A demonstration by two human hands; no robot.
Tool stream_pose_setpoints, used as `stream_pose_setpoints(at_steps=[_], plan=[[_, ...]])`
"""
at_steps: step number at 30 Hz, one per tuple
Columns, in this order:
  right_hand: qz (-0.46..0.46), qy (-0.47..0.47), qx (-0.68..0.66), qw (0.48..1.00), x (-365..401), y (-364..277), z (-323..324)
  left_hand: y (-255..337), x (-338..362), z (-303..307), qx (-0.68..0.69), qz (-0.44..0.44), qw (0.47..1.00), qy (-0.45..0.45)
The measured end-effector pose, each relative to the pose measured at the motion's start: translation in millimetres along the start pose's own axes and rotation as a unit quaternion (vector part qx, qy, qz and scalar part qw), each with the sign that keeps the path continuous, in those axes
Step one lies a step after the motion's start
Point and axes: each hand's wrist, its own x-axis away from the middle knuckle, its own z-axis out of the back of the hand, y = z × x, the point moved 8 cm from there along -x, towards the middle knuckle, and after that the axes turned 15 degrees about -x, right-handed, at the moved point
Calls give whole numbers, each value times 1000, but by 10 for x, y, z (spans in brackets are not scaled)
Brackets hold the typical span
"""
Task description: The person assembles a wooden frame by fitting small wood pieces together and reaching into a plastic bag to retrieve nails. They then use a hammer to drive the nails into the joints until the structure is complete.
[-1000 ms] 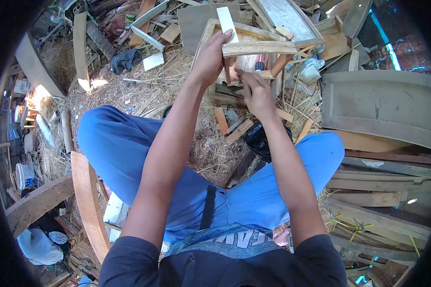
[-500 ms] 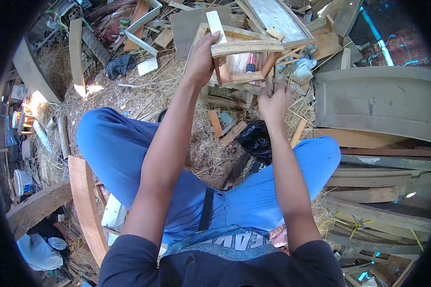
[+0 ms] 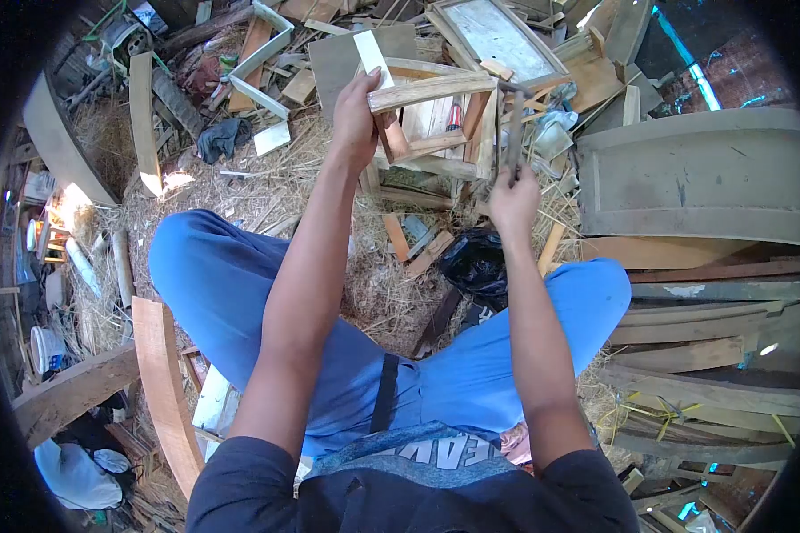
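Observation:
My left hand (image 3: pixel 356 120) is closed around the left end of a small wooden frame (image 3: pixel 431 90), made of pale strips joined into a box shape. A white strip of wood (image 3: pixel 372 59) stands out just above its fingers. In my right hand (image 3: pixel 514 202) I grip a hammer (image 3: pixel 515 133), its dark head beside the frame's right corner. Through the frame's opening shows a red and dark handled tool (image 3: pixel 454 116), partly hidden by the strips. Below the frame, a black plastic bag (image 3: pixel 476 264) lies between my legs.
Wood scraps and straw cover the ground (image 3: pixel 373 293). At right lies a large grey panel (image 3: pixel 698 178) above stacked curved boards (image 3: pixel 693 360). A pale framed panel (image 3: pixel 498 35) lies at the back. Curved planks (image 3: pixel 164 382) stand near my left knee.
My right hand has swung the hammer up beside the frame's right corner. The left hand and frame have shifted a little left in view.

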Motion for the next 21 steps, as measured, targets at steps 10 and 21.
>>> stream_pose_setpoints(at_steps=[10, 21], plan=[[-179, -112, -261, 942, 689, -115, 616, 59, 50, -187, -34, 24, 999, 8], [-214, -219, -241, 921, 1807, 37, 250, 42, 31, -172, -64, -5, 998, -11]])
